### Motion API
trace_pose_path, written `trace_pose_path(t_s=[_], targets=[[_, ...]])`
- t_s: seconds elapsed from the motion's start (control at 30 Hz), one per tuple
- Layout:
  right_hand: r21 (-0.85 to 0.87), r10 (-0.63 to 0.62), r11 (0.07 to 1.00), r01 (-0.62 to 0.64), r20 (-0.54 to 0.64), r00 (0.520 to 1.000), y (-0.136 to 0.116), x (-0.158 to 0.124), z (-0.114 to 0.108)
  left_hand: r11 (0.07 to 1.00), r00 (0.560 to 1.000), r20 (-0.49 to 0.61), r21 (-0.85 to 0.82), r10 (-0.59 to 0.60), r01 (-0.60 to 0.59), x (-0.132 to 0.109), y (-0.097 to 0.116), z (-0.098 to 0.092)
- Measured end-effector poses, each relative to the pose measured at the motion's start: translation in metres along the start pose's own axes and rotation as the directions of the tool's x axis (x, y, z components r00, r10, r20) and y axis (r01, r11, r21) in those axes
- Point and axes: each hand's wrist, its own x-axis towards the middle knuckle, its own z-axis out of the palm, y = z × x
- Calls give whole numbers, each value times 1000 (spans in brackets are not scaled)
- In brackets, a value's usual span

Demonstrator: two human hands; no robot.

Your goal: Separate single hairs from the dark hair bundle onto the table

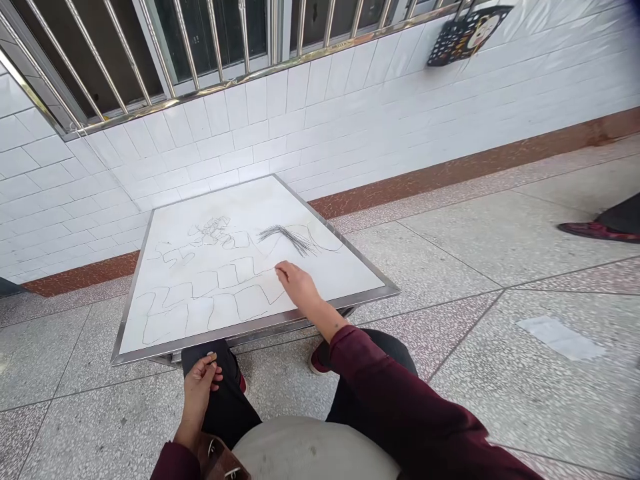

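My right hand (299,283) is over the near right part of a white metal-edged table (345,267). Its fingers are pinched at the end of a thin dark wire (245,268) that is bent into steps. Other bent wires (213,313) lie in zigzag rows to its left. Just beyond the hand is a loose bundle of dark wires (286,237). Farther back sits a tangled heap of bent wires (215,230). My left hand (203,380) is held low above my left knee, off the table, fingertips pressed together; anything between them is too small to make out.
Behind the table rises a white tiled wall (350,127) with metal window bars (183,43). A patterned dark bag (467,37) hangs at upper right. On the speckled floor lies a white sheet (560,337). Another person's shoe (595,231) shows at the right edge.
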Motion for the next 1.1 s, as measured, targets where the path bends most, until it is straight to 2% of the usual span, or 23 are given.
trace_pose_path(t_s=[0.1,0.2,0.27,0.33,0.47,0.53,0.57,0.63,0.7,0.83,0.93,1.1], targets=[[21,3,1000,-1,-109,994,26,-15,-11,992,996,-57,103,74,-68,-6,-4,3],[37,-102,993,109,-155,983,39,-34,-9,921,961,-15,290,276,-260,-19,3,14],[41,-241,967,251,-166,956,40,-44,-1,823,896,112,360,429,-439,-30,18,27],[31,-346,934,355,-161,924,37,-51,8,717,809,278,375,518,-588,-36,44,44],[-29,-383,924,382,-132,914,31,-55,24,466,616,464,405,637,-786,-24,101,86],[-61,-403,915,398,-126,907,30,-52,30,367,561,490,439,667,-820,-7,120,106],[-72,-416,909,410,-122,901,30,-50,33,340,558,481,469,676,-815,3,125,114],[-81,-439,898,432,-115,891,30,-46,37,309,588,436,557,682,-771,22,127,128],[-85,-453,891,446,-106,885,31,-43,39,293,606,421,601,674,-744,38,122,140],[-95,-461,886,453,-88,883,29,-42,40,246,611,454,635,649,-733,54,110,158],[-101,-453,890,445,-82,888,25,-43,40,214,620,432,682,655,-700,58,109,164],[-108,-407,911,397,-99,908,16,-45,41,176,643,377,758,667,-628,62,112,160]])
